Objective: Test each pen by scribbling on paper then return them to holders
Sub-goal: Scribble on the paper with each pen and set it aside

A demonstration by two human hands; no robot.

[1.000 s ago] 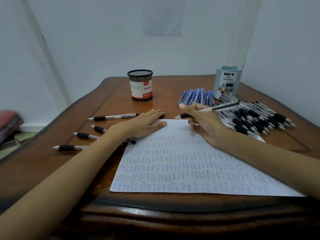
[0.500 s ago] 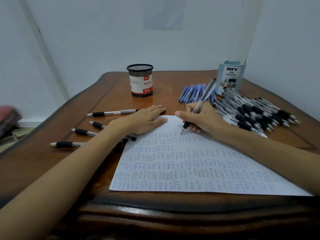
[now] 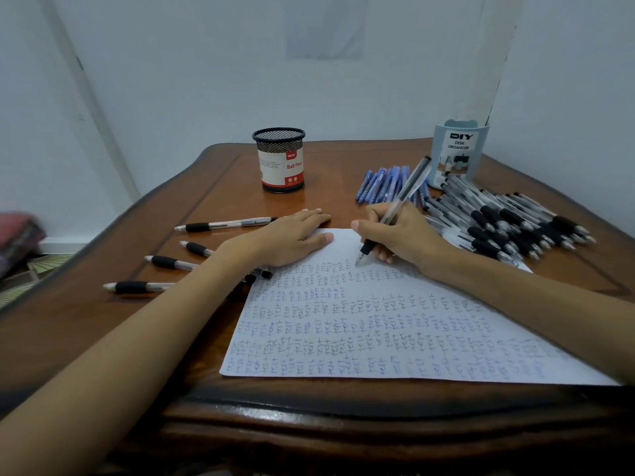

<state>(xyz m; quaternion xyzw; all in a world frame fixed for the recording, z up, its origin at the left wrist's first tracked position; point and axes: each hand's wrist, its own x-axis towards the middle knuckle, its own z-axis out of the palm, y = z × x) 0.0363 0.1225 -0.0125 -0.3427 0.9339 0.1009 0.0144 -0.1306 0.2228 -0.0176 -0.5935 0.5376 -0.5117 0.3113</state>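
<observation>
Pen (image 3: 401,196) swung upright, tip now on paper (image 3: 378,324), left hand (image 3: 285,239) unmoved

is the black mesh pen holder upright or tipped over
Upright: the mesh pen holder stands on its base, open rim facing up.

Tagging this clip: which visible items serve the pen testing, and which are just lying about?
Job: held pen, paper, mesh holder, blue organizer, blue pens, black-grip pile, four pens at left.
Lying about: reddish bundle far left, pale sheet on wall.

Black mesh cup (image 3: 279,159) with red-and-white label, pale blue organizer (image 3: 458,152), blue pens (image 3: 381,183), brown table (image 3: 171,324).
</observation>
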